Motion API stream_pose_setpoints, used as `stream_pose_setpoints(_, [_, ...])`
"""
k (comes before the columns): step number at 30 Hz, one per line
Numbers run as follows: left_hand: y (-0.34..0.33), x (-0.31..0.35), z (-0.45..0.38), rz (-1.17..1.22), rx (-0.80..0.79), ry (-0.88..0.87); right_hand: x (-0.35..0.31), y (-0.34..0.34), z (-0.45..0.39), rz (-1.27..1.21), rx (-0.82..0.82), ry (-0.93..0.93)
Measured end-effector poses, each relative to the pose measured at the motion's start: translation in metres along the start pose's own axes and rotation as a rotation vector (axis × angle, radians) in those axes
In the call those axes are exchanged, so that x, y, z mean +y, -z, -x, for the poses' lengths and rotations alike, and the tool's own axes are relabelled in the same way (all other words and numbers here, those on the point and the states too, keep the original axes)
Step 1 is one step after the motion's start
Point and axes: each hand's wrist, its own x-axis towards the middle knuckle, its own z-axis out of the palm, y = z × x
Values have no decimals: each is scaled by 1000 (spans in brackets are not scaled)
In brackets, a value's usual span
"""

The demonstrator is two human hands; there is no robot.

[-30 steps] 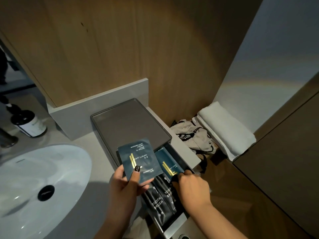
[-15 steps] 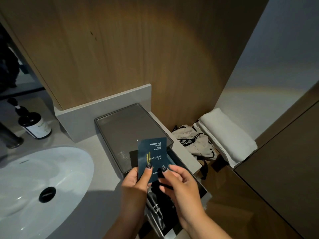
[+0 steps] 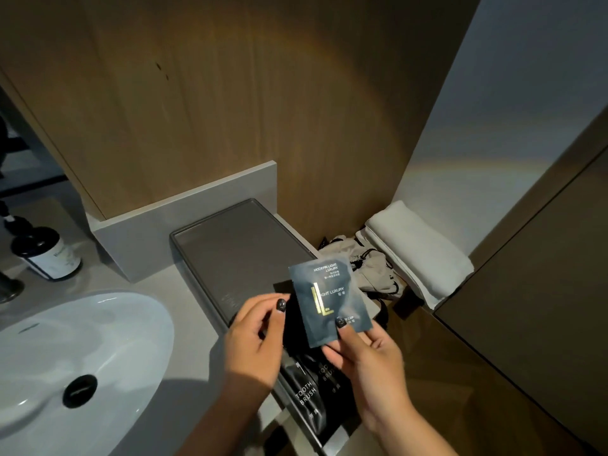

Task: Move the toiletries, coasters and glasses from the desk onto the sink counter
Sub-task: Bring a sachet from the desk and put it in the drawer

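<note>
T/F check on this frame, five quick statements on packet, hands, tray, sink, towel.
1. The right hand holds the blue packet. True.
2. The left hand also grips the packet. False: its fingers are apart from it, holding nothing.
3. The grey tray is full of toiletries. False: its visible surface is bare.
4. Black toothbrush packets lie below the hands. True.
5. The folded white towel lies in the sink. False: it lies right of the tray, beside a drawstring bag.
</note>
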Motion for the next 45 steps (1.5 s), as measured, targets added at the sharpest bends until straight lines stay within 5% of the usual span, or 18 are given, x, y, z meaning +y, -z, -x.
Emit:
stream_pose_setpoints(3, [13, -15, -22, -398, -155, -219, -8, 21, -7, 192, 61, -20])
stream_pose_setpoints(9, [10, -44, -52, -933, -388, -280, -3, 40, -16, 525, 52, -186])
stream_pose_setpoints(27, [12, -43, -56, -983, -470, -292, 29, -19, -76, 512, 190, -135])
stream_pose_setpoints(30, [12, -43, -56, -975, -464, -292, 27, -8, -66, 615, 140, -94])
stream_pose_setpoints(34, [11, -44, -56, -965, -456, -294, 25, 10, -42, 1266, 35, 233])
stream_pose_setpoints(38, [11, -44, -56, -966, -450, -299, 33, 14, -39, 1723, -330, 554])
stream_pose_setpoints(45, [10, -45, -56, -962, -454, -303, 49, 15, -61, 1983, -574, 340])
